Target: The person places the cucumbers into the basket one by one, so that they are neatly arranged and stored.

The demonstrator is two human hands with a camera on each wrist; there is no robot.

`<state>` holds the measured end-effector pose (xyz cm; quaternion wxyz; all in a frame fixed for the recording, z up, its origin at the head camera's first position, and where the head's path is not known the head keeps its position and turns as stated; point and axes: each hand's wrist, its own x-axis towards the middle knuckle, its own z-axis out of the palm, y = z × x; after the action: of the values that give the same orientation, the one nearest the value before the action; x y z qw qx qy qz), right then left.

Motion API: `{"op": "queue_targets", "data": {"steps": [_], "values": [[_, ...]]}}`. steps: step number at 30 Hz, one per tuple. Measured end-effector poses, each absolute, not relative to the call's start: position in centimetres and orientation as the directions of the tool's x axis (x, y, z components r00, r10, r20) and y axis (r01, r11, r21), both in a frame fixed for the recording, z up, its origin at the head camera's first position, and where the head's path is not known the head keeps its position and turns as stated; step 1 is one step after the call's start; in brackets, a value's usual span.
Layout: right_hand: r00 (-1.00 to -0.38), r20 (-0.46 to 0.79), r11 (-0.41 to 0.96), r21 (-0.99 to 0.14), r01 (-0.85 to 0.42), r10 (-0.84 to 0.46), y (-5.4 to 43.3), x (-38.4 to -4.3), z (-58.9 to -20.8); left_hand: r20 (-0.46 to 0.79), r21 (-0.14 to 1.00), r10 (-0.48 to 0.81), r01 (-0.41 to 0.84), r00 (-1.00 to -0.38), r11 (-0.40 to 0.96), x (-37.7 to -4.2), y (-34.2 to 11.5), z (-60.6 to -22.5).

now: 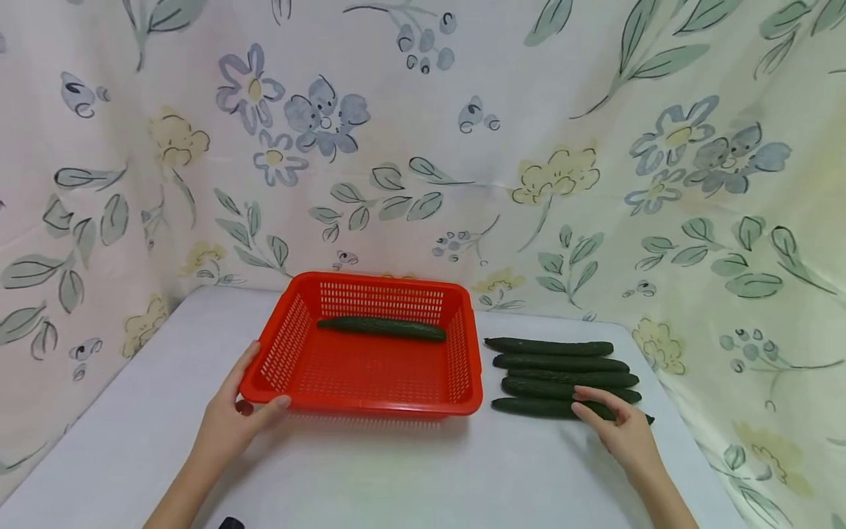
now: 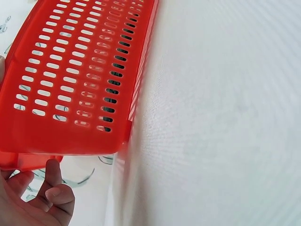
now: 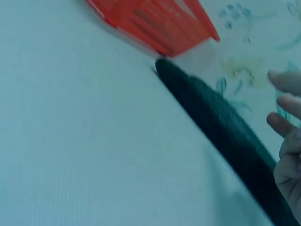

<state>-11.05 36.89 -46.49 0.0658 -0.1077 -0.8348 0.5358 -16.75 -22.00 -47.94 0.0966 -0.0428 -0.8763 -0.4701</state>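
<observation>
A red plastic basket [image 1: 370, 405] with slotted walls sits on the table, one dark green cucumber [image 1: 383, 328] lying along its back side. My left hand [image 1: 228, 422] holds the basket's front left corner, thumb on the front rim and fingers along the left side; in the left wrist view, fingers of this hand [image 2: 37, 200] bend below the rim. To the right of the basket, several cucumbers [image 1: 551, 347] lie side by side. Over the nearest cucumber [image 1: 529, 408] hovers my right hand [image 1: 624, 433], thumb and fingers spread apart and holding nothing.
The white table [image 1: 396, 477] carries the basket and cucumbers. Behind it and along both sides hangs a floral cloth [image 1: 423, 147]. A small black object [image 1: 231, 523] shows at the bottom edge of the head view.
</observation>
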Motion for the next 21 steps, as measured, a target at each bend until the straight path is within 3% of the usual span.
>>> {"op": "queue_targets", "data": {"steps": [7, 15, 21], "values": [[-0.935, 0.18, 0.326, -0.942, -0.075, 0.305, 39.3, -9.7, -48.9, 0.207, 0.821, -0.006, 0.17, -0.978, 0.544, -16.6, -22.1, -48.0], [-0.878, 0.113, 0.435, -0.893, 0.115, 0.464, 40.1, -10.6, -49.4, 0.178, 0.824, -0.03, 0.132, -0.984, 0.551, -16.4, -22.1, -48.2], [-0.898, 0.04, 0.49, -0.849, 0.2, 0.437, 40.4, -10.4, -50.1, 0.183, 0.834, -0.013, 0.148, -0.983, 0.532, -16.6, -22.0, -48.0]]}}
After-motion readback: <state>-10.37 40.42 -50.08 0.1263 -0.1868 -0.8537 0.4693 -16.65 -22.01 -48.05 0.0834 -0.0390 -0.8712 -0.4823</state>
